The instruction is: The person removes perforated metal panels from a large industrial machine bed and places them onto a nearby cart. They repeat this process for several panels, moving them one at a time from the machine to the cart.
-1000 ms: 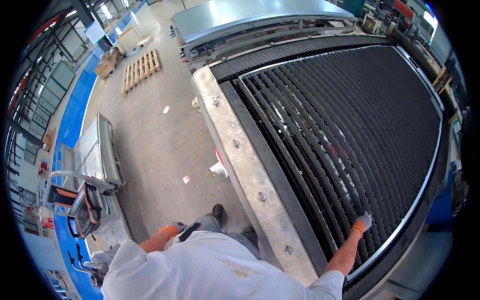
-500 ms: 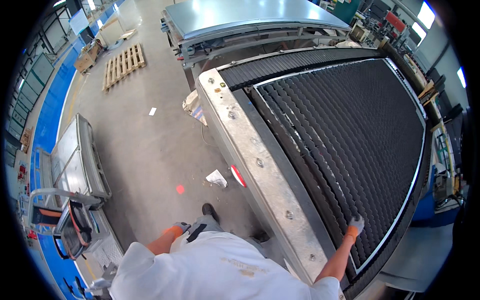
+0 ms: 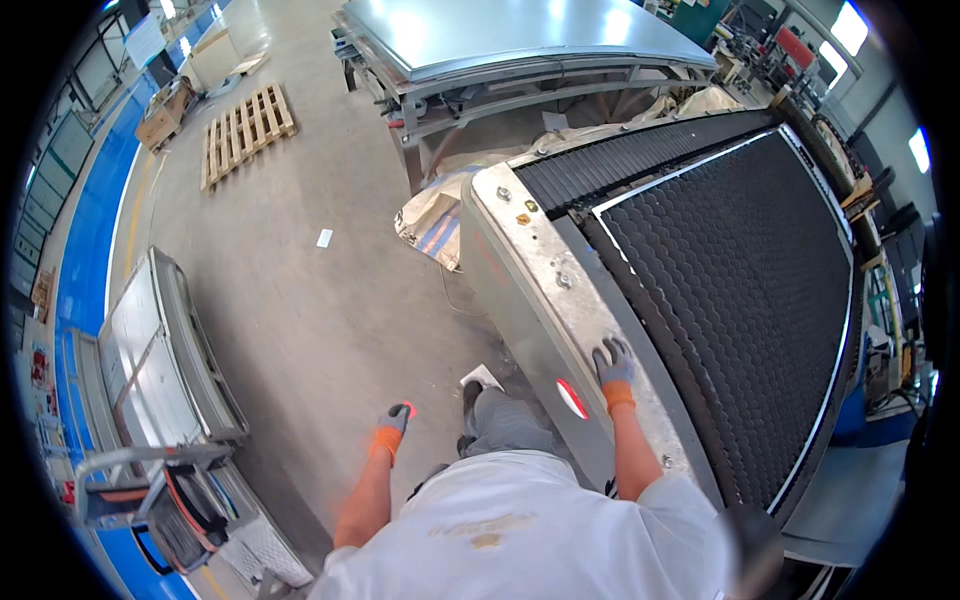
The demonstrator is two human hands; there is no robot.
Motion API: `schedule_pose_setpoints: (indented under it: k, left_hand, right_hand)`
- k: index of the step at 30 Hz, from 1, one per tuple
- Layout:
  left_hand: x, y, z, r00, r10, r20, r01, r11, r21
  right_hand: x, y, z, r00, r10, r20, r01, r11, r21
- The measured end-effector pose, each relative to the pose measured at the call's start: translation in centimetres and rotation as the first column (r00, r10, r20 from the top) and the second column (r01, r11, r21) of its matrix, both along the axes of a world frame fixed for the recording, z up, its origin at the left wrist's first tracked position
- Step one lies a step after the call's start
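Note:
My right hand [image 3: 614, 362], in a grey glove with an orange cuff, rests on the pale metal rail [image 3: 535, 232] along the machine's near side, its fingers spread. Bolts stud this rail. To its right, a black honeycomb-patterned panel [image 3: 730, 260] lies in a thin, light metal frame [image 3: 700, 172] on the machine bed. Out over the floor hangs my left hand [image 3: 396, 417], gloved the same way, empty, with its fingers loosely apart. Below the rail, a red and white oval [image 3: 571, 398] marks the machine's grey side, close to my right hand.
Ahead stands a frame table bearing a shiny sheet-metal plate [image 3: 520, 35]. A striped woven sack [image 3: 435, 222] slumps by the machine's far corner. Left are a wooden pallet [image 3: 248, 135], a cart with metal panels [image 3: 150, 370] and a chair [image 3: 190, 510]. Paper [image 3: 482, 378] lies by my foot.
My right hand has left the black panel and moved left onto the metal rail. My left hand has swung forward, away from my body. I have stepped forward along the machine.

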State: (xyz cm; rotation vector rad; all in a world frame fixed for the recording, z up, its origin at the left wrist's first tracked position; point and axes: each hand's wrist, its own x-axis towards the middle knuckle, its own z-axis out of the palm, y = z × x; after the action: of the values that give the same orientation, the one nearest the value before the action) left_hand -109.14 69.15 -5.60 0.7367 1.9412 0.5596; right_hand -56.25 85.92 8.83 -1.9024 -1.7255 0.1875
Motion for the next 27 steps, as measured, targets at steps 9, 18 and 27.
schedule_pose_setpoints:
  k: [9, 18, 27]
  left_hand:
    - [-14.7, 10.2, -2.7, 0.996, 0.056, 0.074, -0.039, 0.977, -0.210]
    - [-35.0, 35.2, 0.4, 0.874, 0.476, 0.097, -0.437, 0.857, -0.273]
    - [-43.4, 70.9, -2.8, 0.985, -0.047, -0.165, 0.061, 0.995, 0.082]
  right_hand:
    - [-24.5, 25.9, -3.1, 0.980, 0.146, -0.133, -0.165, 0.976, -0.139]
    - [-43.6, 39.4, -0.3, 0.736, 0.542, -0.406, -0.675, 0.538, -0.505]
    - [-38.1, 40.9, -8.0, 0.979, -0.108, -0.170, -0.066, 0.626, -0.777]
